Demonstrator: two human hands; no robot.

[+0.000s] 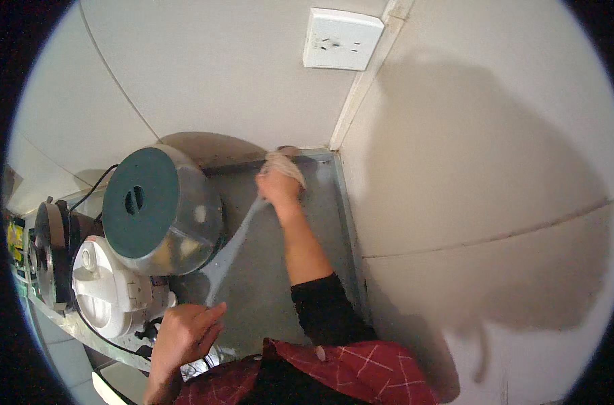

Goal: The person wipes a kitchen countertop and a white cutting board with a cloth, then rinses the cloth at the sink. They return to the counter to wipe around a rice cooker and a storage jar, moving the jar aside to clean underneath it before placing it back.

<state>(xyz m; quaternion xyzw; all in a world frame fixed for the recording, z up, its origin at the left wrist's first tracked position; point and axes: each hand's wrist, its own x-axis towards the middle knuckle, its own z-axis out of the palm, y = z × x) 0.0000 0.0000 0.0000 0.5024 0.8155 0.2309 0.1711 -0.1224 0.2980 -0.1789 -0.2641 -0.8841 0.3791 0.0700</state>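
Observation:
My right hand (280, 185) grips a crumpled beige cloth (295, 169) in the far corner of the grey countertop (266, 263). The cloth presses on the surface near the back wall, and the hand covers part of it. At the lower left, my left hand (185, 332) hovers over the near part of the counter, its fingers loosely bent and apart, with nothing visible in them. A pale, shiny streak runs across the counter between the two hands.
Left of my right hand stands a clear rounded container with a dark green lid (145, 202). Beside it are a white lidded appliance (108, 287), a dark pot (50, 250) and a black cord (77, 310). A white socket (342, 39) is on the back wall; another wall (455, 283) borders the right.

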